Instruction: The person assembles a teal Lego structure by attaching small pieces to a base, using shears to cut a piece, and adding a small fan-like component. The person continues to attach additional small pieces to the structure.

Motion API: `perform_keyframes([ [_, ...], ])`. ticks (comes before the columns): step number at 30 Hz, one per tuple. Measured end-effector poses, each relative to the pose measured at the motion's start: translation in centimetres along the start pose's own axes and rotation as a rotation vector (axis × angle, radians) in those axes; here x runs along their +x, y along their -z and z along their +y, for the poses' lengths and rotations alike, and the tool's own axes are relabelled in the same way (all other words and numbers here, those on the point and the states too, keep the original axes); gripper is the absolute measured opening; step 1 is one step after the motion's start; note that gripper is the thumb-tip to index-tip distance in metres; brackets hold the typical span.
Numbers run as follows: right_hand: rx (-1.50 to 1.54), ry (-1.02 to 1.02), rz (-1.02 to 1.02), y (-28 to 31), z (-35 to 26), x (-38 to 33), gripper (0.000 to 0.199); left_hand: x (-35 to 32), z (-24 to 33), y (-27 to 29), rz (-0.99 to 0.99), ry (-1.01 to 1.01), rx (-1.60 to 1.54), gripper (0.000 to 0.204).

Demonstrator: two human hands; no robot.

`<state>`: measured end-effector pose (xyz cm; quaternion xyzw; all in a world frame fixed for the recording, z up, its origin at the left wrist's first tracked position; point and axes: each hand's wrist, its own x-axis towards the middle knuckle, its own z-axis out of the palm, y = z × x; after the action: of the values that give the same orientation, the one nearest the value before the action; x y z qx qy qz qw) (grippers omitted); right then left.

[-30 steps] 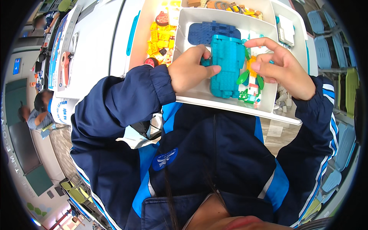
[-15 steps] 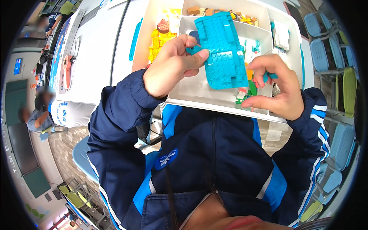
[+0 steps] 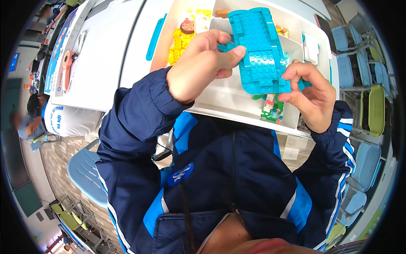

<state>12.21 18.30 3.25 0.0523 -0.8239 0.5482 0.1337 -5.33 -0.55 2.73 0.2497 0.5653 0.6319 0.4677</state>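
A white table top runs across the upper part of the view, in a room with a pale tiled floor, light blue and green chairs at the right and another seated person at the far left. On the table stands a white plastic sorting tray with compartments; yellow building bricks lie in its upper left section, and a small green, white and red brick piece lies near its front wall.

Above the tray, a flat turquoise studded brick plate assembly is held up, studs facing the camera. Its long axis runs roughly up and down the picture, leaning a little to the left at the top.

The left hand is curled, thumb pressed on the plate's left edge. The right hand pinches the lower right corner between thumb and bent fingers.
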Motion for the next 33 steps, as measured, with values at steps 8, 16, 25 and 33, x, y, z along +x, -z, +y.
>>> perform_keyframes([
  [8, -0.010, 0.019, -0.012, 0.0, 0.3, -0.2, 0.033, 0.0, 0.1, -0.4, 0.049, -0.001, 0.025, 0.020],
  [16, -0.082, 0.084, -0.091, 0.7, 0.5, 0.0, 0.036, -0.4, -0.1, -0.6, 0.065, -0.218, 0.080, 0.022],
  [25, -0.137, 0.149, 0.002, 0.3, -0.4, 0.0, 0.026, -0.5, -0.6, -2.3, 0.123, -0.470, 0.104, 0.023],
  [33, -0.183, 0.085, -0.043, -0.2, -0.8, 0.0, 0.021, -0.3, 0.3, -1.3, 0.073, -0.253, 0.286, 0.020],
])
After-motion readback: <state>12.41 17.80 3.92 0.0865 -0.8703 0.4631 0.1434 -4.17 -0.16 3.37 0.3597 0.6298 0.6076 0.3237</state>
